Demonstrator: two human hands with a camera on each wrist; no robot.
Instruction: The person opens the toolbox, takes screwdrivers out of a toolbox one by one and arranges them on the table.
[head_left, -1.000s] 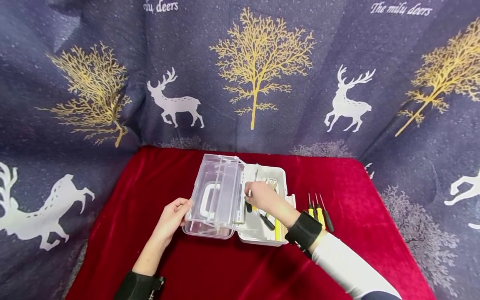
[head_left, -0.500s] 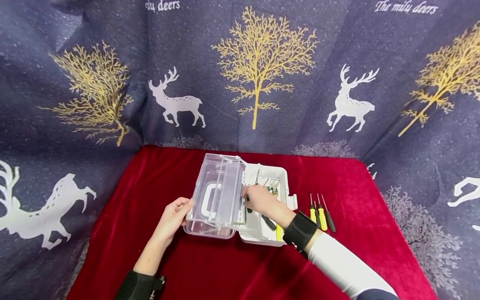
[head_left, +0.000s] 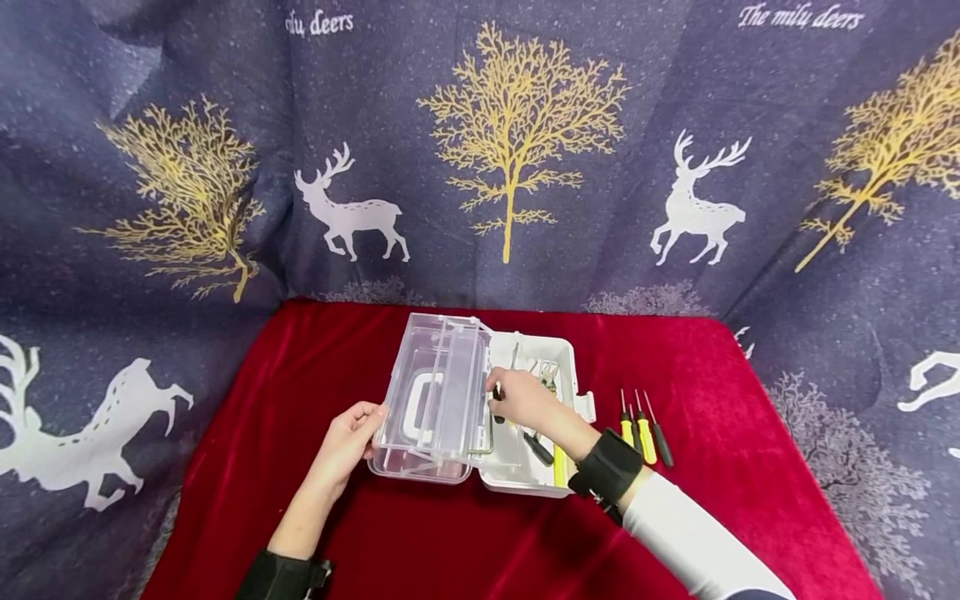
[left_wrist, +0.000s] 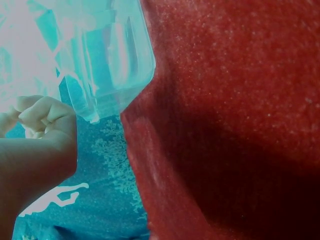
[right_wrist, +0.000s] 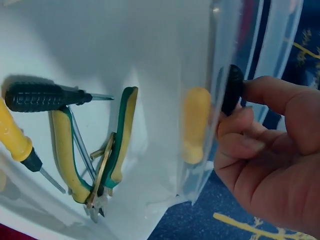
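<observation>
A toolbox lies open, its white base (head_left: 517,481) on the right and its clear lid (head_left: 420,473) folded left. My left hand (head_left: 347,442) grips the near left corner of the clear inner tray (head_left: 457,392), which hangs over the lid; the left wrist view shows that hand (left_wrist: 47,122) with curled fingers beside the clear plastic. My right hand (head_left: 525,398) reaches over the base beside the tray's hinge side. Its thumb and fingers pinch a black-handled screwdriver (right_wrist: 231,90). Green-and-yellow pliers (right_wrist: 122,135) and a dark-handled screwdriver (right_wrist: 37,96) lie in the base.
Several screwdrivers (head_left: 642,437) with yellow or black handles lie on the red cloth (head_left: 735,433) right of the box. A yellow handle (right_wrist: 196,125) shows through the tray's plastic. A latch (head_left: 585,406) juts from the base's right side. A patterned curtain (head_left: 570,283) stands behind.
My right hand shifts slightly at the tray's edge, staying on the black handle. The left hand keeps its grip on the tray corner; the toolbox stays put.
</observation>
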